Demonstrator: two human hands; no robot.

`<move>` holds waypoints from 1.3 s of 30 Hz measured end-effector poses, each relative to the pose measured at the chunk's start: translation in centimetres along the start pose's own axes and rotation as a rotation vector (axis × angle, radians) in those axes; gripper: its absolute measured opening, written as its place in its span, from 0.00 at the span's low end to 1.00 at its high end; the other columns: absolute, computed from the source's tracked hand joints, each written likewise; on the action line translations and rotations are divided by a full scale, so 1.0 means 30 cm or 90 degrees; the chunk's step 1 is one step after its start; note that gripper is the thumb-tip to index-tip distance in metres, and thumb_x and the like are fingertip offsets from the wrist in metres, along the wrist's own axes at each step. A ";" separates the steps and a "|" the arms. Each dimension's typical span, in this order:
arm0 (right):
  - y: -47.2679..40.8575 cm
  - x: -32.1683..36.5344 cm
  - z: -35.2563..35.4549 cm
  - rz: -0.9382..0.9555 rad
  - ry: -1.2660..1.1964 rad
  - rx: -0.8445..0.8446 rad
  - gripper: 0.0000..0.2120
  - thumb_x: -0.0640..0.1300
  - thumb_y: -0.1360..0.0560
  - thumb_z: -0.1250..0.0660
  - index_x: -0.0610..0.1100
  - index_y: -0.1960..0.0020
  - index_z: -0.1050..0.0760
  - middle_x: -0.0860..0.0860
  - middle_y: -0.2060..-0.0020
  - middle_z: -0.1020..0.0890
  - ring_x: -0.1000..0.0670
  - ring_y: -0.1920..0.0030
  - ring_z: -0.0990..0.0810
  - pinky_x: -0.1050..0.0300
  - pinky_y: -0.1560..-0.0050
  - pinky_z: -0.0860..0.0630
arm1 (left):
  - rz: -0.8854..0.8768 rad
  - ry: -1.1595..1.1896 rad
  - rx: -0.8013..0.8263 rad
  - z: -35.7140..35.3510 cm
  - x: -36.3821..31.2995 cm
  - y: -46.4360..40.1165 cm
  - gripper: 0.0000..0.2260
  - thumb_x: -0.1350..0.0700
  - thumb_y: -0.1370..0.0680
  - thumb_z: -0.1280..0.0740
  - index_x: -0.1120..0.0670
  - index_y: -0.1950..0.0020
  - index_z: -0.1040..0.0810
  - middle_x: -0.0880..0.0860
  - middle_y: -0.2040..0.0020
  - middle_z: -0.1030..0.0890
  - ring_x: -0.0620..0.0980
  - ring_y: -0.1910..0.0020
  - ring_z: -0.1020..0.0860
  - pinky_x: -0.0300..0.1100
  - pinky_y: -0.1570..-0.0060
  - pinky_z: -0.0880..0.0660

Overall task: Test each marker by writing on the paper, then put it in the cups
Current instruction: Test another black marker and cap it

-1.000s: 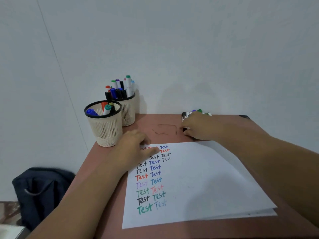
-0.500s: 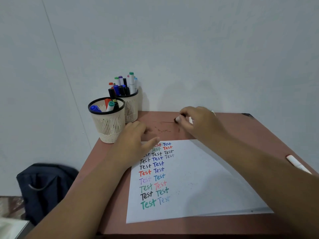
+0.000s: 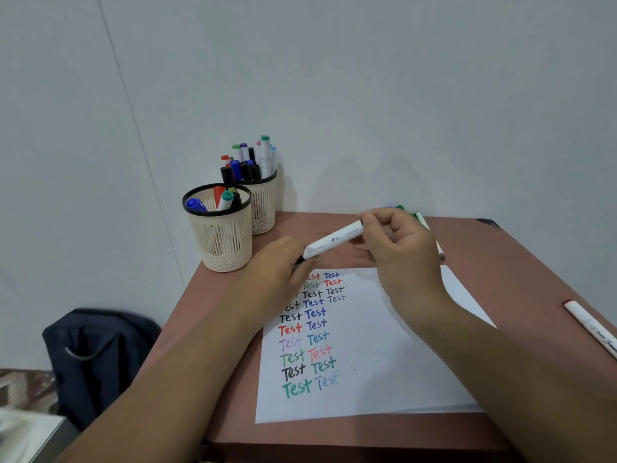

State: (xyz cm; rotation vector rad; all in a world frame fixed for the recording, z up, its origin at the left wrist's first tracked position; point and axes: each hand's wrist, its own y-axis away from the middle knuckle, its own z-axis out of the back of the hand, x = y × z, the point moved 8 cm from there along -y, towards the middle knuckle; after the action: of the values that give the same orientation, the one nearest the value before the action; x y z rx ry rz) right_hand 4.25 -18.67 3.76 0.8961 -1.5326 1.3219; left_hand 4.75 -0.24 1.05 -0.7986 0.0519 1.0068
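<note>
My right hand (image 3: pixel 397 248) holds a white marker (image 3: pixel 334 240) with a black cap, lifted above the table's far side and pointing down-left. My left hand (image 3: pixel 277 272) rests on the paper's top left corner, its fingers touching the marker's black cap end. The white paper (image 3: pixel 384 355) carries two columns of coloured "Test" words. Two cream mesh cups stand at the far left: the front cup (image 3: pixel 220 242) holds a few markers, the back cup (image 3: pixel 265 208) holds several. Behind my right hand lie more markers (image 3: pixel 419 217), mostly hidden.
The brown table (image 3: pixel 521 279) stands against a white wall. A white marker with a red end (image 3: pixel 591 327) lies near the right edge. A dark blue bag (image 3: pixel 96 355) sits on the floor left of the table.
My right hand picked a black-capped marker from the pile at the back and lifted it toward my left hand, which shifted up to meet its cap end.
</note>
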 end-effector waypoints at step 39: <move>0.074 -0.175 0.003 -0.139 0.026 0.146 0.09 0.35 0.29 0.22 0.45 0.55 0.20 0.46 0.64 0.17 0.47 0.63 0.18 0.48 0.56 0.19 | 0.202 -0.058 0.068 -0.051 0.119 0.004 0.09 0.39 0.20 0.37 0.42 0.53 0.22 0.38 0.61 0.19 0.39 0.60 0.22 0.46 0.59 0.23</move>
State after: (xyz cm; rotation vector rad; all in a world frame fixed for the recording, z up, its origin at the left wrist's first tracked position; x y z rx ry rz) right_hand 3.94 -18.55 -1.92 1.1387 -1.2299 1.3634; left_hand 7.13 1.48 -1.51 -0.6577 0.1563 1.3281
